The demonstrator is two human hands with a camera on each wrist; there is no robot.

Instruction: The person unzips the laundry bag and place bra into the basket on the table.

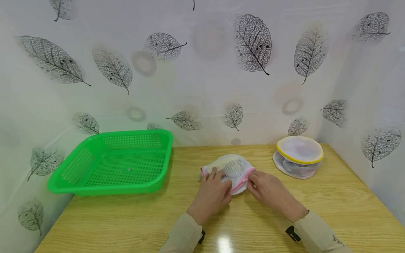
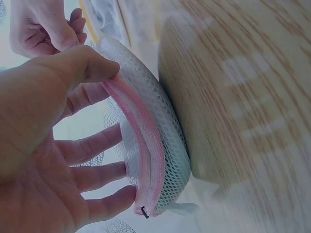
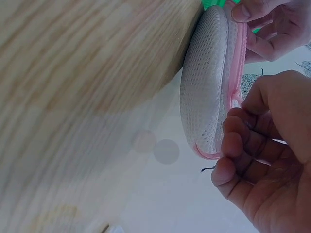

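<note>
Head view, left hand (image 1: 212, 192) pinching mesh bag (image 1: 236, 166), right hand (image 1: 272, 192) pinching zip edge (image 1: 243, 180), basket (image 1: 109, 190) apart at left

Mesh, plastic, wood grain
The bag (image 1: 236, 169) is made of fine mesh, the basket (image 1: 110, 190) of smooth plastic; the tabletop (image 1: 126, 225) is finished in glossy wood grain.

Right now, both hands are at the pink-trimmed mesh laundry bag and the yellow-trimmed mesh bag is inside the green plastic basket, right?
Not quite: the head view shows the yellow-trimmed mesh bag on the wooden table, not inside the green plastic basket. The left hand and right hand are at the pink-trimmed mesh laundry bag.
</note>
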